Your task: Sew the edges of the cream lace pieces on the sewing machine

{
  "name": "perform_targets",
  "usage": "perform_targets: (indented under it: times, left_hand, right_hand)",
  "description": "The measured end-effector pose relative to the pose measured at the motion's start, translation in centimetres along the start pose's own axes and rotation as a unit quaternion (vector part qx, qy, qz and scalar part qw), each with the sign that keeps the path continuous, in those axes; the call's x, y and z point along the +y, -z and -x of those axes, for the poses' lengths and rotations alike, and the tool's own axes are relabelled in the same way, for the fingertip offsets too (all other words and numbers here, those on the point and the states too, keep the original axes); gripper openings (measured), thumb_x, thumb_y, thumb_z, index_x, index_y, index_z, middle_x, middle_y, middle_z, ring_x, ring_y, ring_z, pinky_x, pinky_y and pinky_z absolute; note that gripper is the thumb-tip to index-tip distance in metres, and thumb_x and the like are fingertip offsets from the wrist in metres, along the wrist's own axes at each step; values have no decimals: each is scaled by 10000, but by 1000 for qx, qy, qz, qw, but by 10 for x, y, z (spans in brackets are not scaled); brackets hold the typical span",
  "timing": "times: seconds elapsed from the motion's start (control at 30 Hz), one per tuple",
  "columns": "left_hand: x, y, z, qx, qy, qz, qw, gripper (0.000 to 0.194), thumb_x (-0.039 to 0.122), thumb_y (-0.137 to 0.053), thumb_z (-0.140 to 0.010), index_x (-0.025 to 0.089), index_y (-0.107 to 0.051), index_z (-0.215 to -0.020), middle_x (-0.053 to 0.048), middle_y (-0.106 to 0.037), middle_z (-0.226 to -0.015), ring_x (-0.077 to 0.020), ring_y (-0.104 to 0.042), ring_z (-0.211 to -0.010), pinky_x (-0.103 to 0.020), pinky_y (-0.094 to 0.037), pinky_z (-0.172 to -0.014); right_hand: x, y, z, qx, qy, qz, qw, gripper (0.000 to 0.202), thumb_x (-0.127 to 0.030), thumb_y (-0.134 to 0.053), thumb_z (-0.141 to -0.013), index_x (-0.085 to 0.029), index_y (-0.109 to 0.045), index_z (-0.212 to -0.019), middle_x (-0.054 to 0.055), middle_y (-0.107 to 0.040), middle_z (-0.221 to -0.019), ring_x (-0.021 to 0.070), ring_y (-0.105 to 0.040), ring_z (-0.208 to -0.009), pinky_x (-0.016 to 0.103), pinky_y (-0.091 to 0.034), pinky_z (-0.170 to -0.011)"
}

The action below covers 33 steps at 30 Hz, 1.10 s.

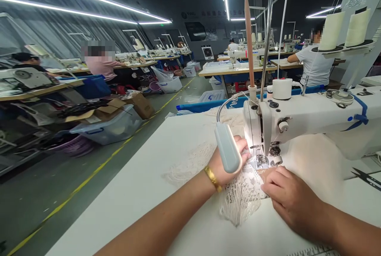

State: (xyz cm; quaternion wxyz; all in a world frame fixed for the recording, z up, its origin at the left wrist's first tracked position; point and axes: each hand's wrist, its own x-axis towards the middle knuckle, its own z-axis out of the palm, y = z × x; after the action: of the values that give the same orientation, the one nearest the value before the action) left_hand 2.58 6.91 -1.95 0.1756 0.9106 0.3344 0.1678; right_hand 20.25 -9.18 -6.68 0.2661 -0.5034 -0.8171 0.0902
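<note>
- On my feed, the left hand (217,164) rests on the lace (239,198), partly behind the lamp (228,149); its grip I cannot tell;
- the lace lies before the presser foot (262,162);
- right hand (293,196) curled at tan fabric (267,174); pinching, I cannot tell.

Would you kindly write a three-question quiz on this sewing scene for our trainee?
1. Multiple choice: the gold bracelet is worn on the (a) right arm; (b) left arm; (c) neither arm.
2. True or false: the black snips lie apart from the right hand.
3. Fill in: the lace lies on a ____ tabletop.

Key: 1. b; 2. true; 3. white.
</note>
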Motion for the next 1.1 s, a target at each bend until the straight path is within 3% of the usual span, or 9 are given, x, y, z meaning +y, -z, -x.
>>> perform_targets:
  times: [0.07,0.13,0.33,0.47,0.7,0.9,1.03,1.1]
  left_hand:
    - [-1,-3,8,19,25,33,999,193,314,-554,-919,200,-586,-767,-18,-623,-742,-202,-575,-713,-316,-427,-675]
    - [0,-9,16,-2,55,82,995,197,342,-583,-910,208,-580,-765,10,-607,-677,-194,-580,-681,-307,-444,-654]
    - [-2,-26,27,3,71,130,989,27,207,-617,-820,217,-611,-796,18,-686,-785,-204,-653,-797,-312,-500,-724]
    - [-2,-28,27,30,29,102,994,69,167,-605,-831,215,-602,-782,11,-703,-818,-197,-651,-800,-304,-490,-697]
    - [11,-30,44,98,-163,-83,978,297,162,-473,-988,214,-628,-741,-26,-631,-725,-201,-577,-718,-351,-494,-705]
    - [19,-33,58,100,-204,-167,960,286,185,-475,-1024,168,-638,-790,-104,-669,-893,-259,-616,-782,-444,-523,-705]
    - [9,-35,55,68,-204,-122,969,191,290,-539,-1044,158,-669,-997,-95,-708,-977,-273,-660,-861,-460,-560,-779]
    - [2,-36,52,66,-186,-97,976,235,362,-550,-1047,160,-667,-1077,-104,-722,-1034,-293,-674,-922,-469,-571,-812]
  right_hand:
    - [1,-1,0,16,7,-3,1000,315,71,-429,-739,-186,-551,-874,74,-592,-972,247,-494,-918,401,-478,-795]
    - [2,-2,1,33,13,-5,999,312,78,-433,-737,-186,-544,-861,69,-592,-963,244,-503,-913,397,-487,-788]
    - [1,-4,1,69,45,-2,997,411,89,-428,-768,-184,-614,-1011,92,-651,-1059,268,-551,-1007,436,-528,-863]
    - [0,-2,-1,72,48,7,996,447,76,-422,-787,-205,-642,-1056,87,-679,-1058,261,-585,-1002,430,-555,-872]
    - [-1,-2,-2,99,54,19,993,455,67,-420,-804,-188,-660,-1093,100,-711,-1069,276,-610,-1034,440,-576,-859]
    - [2,-8,-1,103,69,24,992,450,70,-424,-822,-167,-652,-1130,111,-700,-1050,286,-600,-1049,447,-568,-860]
    - [3,-9,0,96,54,29,994,420,57,-410,-868,-176,-642,-1131,100,-673,-1027,274,-589,-984,434,-549,-816]
    - [1,-8,0,86,23,37,995,367,35,-410,-911,-188,-640,-1089,88,-653,-1000,258,-577,-917,410,-533,-763]
